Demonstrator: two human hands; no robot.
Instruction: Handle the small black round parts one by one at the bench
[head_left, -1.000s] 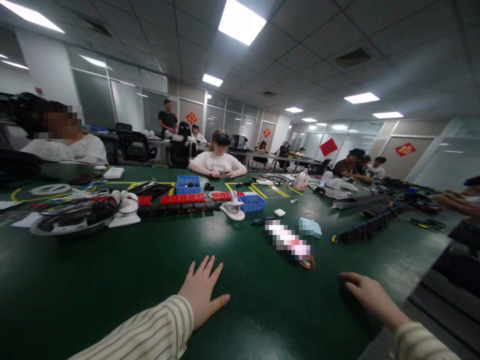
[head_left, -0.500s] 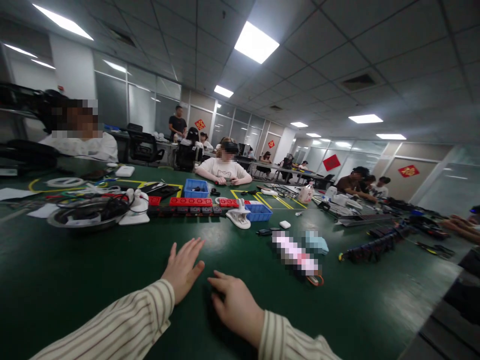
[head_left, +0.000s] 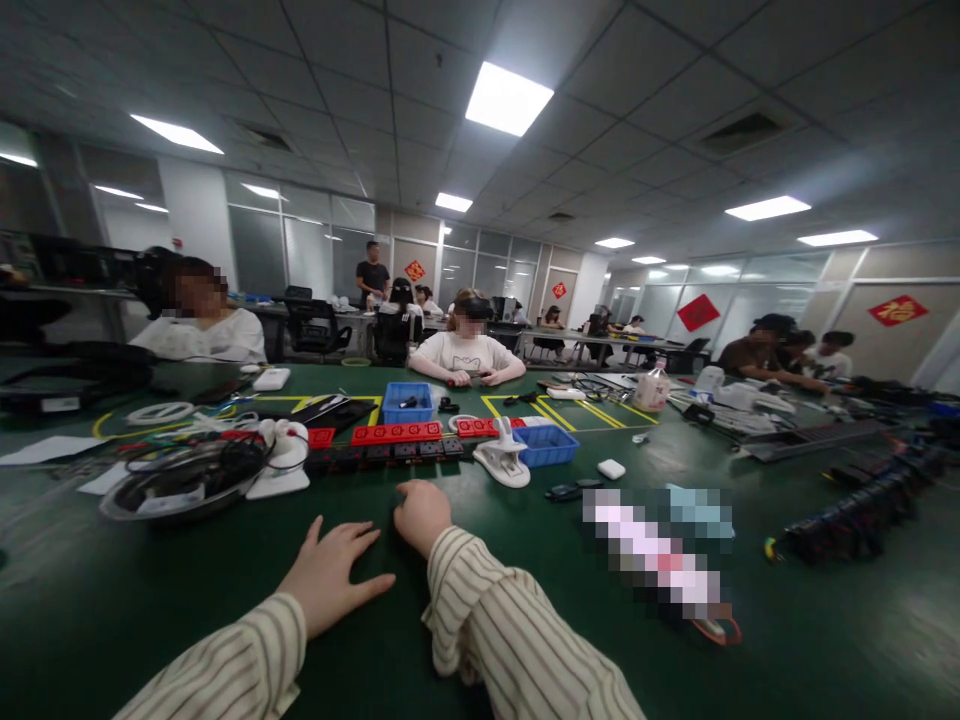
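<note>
My left hand [head_left: 334, 575] hovers over or rests on the green table [head_left: 225, 620], its fingers spread and nothing in it. Ahead and to its right, my right hand [head_left: 424, 515] has its fingers curled in, with the back of the hand towards me. I see no object in it, though its fingertips are partly hidden. Nearest to that hand is a row of black socket modules [head_left: 386, 453], just beyond it. Red socket pieces [head_left: 397, 434] line up behind them. A white clip-on stand [head_left: 504, 460] is to the right of the row.
A metal bowl of cables [head_left: 120, 500] and a white device [head_left: 281, 470] sit at the left. Blue bins [head_left: 551, 447] flank the row. On the right lie a white case [head_left: 611, 469], a blurred pink item [head_left: 645, 545] and a dark cable bundle [head_left: 855, 510]. A person [head_left: 469, 350] sits opposite.
My right hand has reached forward and left towards the socket row, its fingers curling in. My left hand has drawn back and left, still spread. The view has tilted and shifted.
</note>
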